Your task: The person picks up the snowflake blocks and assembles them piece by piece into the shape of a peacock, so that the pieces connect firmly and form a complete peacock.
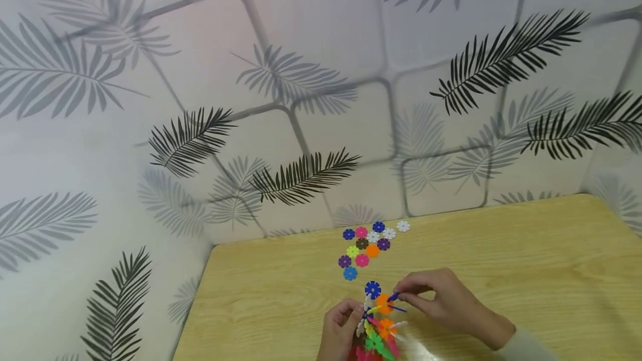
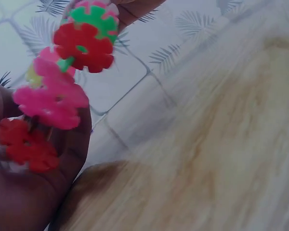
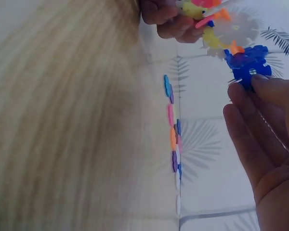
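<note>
My left hand point(image 1: 341, 327) grips a cluster of interlocking plastic snowflake discs point(image 1: 374, 342) in many colours, held over the front of the table. In the left wrist view, red discs point(image 2: 84, 48) and a pink disc point(image 2: 50, 98) of this cluster hang by the palm. My right hand point(image 1: 446, 302) pinches a dark blue disc point(image 3: 253, 72) between thumb and fingertips. That disc meets an orange disc point(image 1: 384, 303) at the cluster's upper right side. Another dark blue disc point(image 1: 373, 289) shows right at the cluster's top in the head view.
Several loose discs in mixed colours, among them a light blue disc point(image 1: 350, 273) and a white disc point(image 1: 403, 226), lie flat on the wooden table point(image 1: 501, 255) toward its back edge. Behind stands a wall point(image 1: 341, 127) with a leaf pattern.
</note>
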The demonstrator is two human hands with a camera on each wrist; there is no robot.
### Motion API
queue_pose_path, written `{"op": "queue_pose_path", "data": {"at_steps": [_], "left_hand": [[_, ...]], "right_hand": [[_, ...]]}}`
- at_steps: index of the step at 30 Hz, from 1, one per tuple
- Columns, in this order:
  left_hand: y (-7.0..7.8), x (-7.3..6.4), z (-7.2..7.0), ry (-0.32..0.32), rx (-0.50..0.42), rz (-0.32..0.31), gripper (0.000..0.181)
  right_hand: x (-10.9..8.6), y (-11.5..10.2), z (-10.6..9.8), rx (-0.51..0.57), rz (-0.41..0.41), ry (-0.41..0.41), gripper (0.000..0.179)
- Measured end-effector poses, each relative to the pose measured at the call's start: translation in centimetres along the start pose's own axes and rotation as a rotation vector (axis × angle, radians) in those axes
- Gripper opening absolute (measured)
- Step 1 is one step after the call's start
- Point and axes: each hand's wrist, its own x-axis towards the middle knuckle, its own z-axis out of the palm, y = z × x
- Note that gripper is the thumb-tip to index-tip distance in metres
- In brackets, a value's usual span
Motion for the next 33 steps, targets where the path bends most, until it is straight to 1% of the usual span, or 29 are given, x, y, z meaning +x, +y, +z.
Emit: {"op": "queue_pose_path", "data": {"at_steps": [3, 5, 8, 9, 11, 13, 16, 18, 21, 24, 27, 29, 31, 33], "left_hand": [[-0.1, 0.0, -0.3, 0.017, -0.001, 0.025, 0.037], [-0.1, 0.0, -0.5, 0.012, -0.020, 0.031, 0.038], [-0.2, 0.0, -0.6, -0.008, -0.041, 0.043, 0.039], [-0.3, 0.0, -0.6, -0.015, -0.045, 0.044, 0.039], [-0.4, 0.0, -0.6, -0.023, -0.038, 0.048, 0.038], [-0.4, 0.0, -0.5, -0.030, -0.034, 0.043, 0.039], [-0.5, 0.0, -0.5, -0.032, -0.026, 0.041, 0.040], [-0.6, 0.0, -0.5, -0.035, -0.026, 0.046, 0.040], [-0.9, 0.1, -0.4, -0.042, -0.027, 0.065, 0.038], [-1.0, 0.2, -0.4, -0.046, -0.024, 0.068, 0.038], [-0.9, 0.2, -0.5, -0.045, -0.014, 0.041, 0.039], [-0.8, 0.1, -0.5, -0.038, -0.008, 0.009, 0.040], [-0.7, 0.1, -0.6, -0.033, -0.003, -0.016, 0.041], [-0.7, 0.1, -0.5, -0.034, -0.011, -0.029, 0.041]], "right_hand": [[0.7, 0.6, -0.1, -0.007, 0.033, -0.023, 0.023], [1.3, 1.2, -0.1, -0.034, 0.072, -0.031, 0.030], [2.5, 2.2, 0.3, -0.111, 0.172, -0.052, 0.037], [2.9, 2.5, 0.5, -0.148, 0.196, -0.065, 0.039], [3.8, 3.3, 1.1, -0.217, 0.219, -0.093, 0.044], [4.5, 4.0, 1.8, -0.278, 0.191, -0.117, 0.048], [5.4, 5.1, 2.9, -0.385, 0.115, -0.151, 0.050], [5.8, 5.7, 3.6, -0.448, 0.073, -0.165, 0.048], [6.3, 6.0, 4.0, -0.518, 0.084, -0.201, 0.045], [6.5, 5.6, 4.0, -0.539, 0.131, -0.220, 0.037], [6.4, 5.3, 3.9, -0.536, 0.171, -0.201, 0.019], [6.3, 5.2, 3.8, -0.522, 0.198, -0.192, 0.008], [6.3, 5.1, 3.8, -0.499, 0.220, -0.201, 0.009], [6.2, 5.0, 3.7, -0.474, 0.230, -0.236, 0.013]]}}
